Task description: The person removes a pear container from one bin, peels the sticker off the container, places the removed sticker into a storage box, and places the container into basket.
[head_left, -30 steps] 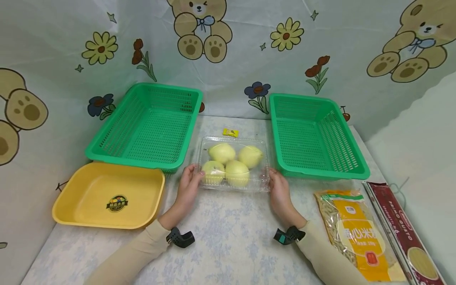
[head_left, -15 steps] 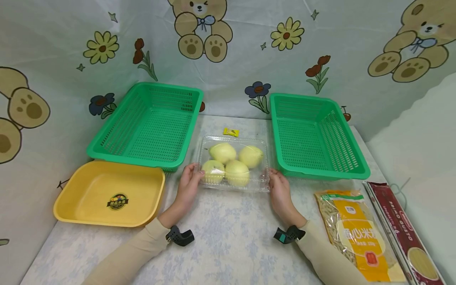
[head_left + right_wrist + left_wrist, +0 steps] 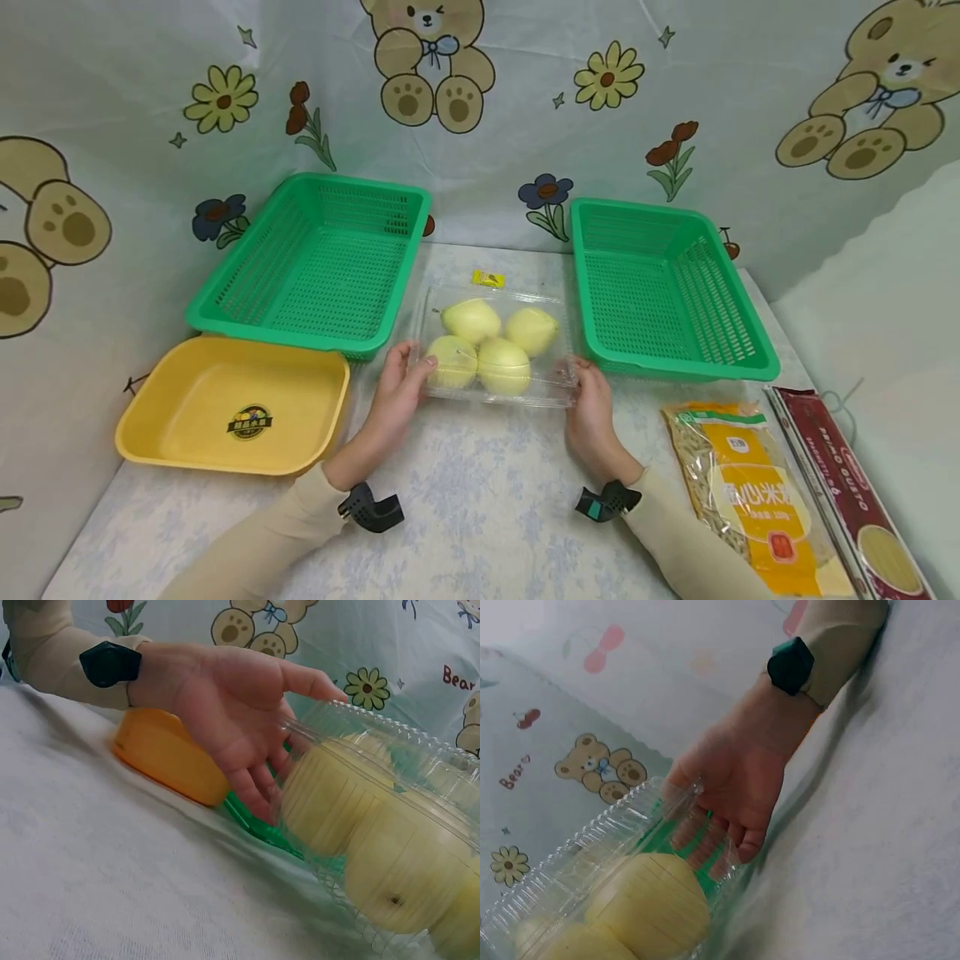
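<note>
A clear plastic clamshell box (image 3: 497, 402) with several pale yellow pears (image 3: 504, 368) inside is held level at mid-table in the head view. My left hand (image 3: 397, 385) grips its left end, thumb on top of the edge. The right hand (image 3: 590, 408) holds the opposite end; its fingertips are partly hidden behind the plastic. In the left wrist view the right hand (image 3: 731, 769) shows with fingers under the box end, seen through the plastic. From the right wrist camera, the left hand (image 3: 232, 697) has its thumb over the rim and fingers below. The box looks slightly raised.
Green baskets stand at back left (image 3: 322, 333) and back right (image 3: 667, 367). A yellow basin (image 3: 232, 417) is at the left. A small yellow wrapped packet (image 3: 489, 279) lies behind the box. At right lie a bag of noodles (image 3: 750, 492) and a red spaghetti pack (image 3: 847, 483).
The box looks slightly larger in the head view and a little nearer, as if lifted a bit, with both hands still gripping it. The head view has shifted slightly.
</note>
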Demonstrator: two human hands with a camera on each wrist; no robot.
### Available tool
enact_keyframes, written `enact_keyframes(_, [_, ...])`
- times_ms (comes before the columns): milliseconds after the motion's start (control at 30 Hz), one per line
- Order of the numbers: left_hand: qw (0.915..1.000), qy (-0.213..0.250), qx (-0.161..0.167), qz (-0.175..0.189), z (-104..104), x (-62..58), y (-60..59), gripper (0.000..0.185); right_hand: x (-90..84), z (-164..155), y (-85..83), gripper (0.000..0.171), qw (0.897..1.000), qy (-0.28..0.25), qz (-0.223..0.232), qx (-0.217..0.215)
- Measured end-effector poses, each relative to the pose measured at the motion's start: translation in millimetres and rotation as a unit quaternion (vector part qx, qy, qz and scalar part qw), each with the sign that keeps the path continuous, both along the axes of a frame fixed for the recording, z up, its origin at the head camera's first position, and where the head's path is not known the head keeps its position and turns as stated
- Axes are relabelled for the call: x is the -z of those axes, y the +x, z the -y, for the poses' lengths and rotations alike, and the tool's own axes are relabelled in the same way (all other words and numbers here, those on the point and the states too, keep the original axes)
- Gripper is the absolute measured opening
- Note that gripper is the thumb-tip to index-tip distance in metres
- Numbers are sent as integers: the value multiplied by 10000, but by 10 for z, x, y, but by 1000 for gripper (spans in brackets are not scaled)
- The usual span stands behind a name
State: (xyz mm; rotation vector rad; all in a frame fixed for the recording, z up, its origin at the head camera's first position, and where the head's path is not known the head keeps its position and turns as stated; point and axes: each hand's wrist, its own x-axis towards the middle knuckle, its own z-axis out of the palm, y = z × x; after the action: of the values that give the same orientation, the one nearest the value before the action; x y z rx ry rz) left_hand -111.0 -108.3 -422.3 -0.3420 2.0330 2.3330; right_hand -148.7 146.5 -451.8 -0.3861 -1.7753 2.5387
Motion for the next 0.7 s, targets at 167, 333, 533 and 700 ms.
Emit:
enact_keyframes(167, [9998, -132, 87, -113, 68, -367, 44, 47, -136, 76, 61, 24, 9999, 79, -125, 33])
enact_keyframes(333, [9995, -224, 162, 168, 305, -753, 36, 49, -351, 287, 80, 20, 9989, -141, -339, -280])
enact_keyframes(533, [9997, -42, 256, 40, 626, -1049, 22, 35, -657, 536, -8, 17, 9959, -243, -578, -654])
enact_keyframes(700, [9994, 266, 163, -135, 903, -1155, -59, 13, -839, 758, -144, 17, 9935, -13, -707, -895])
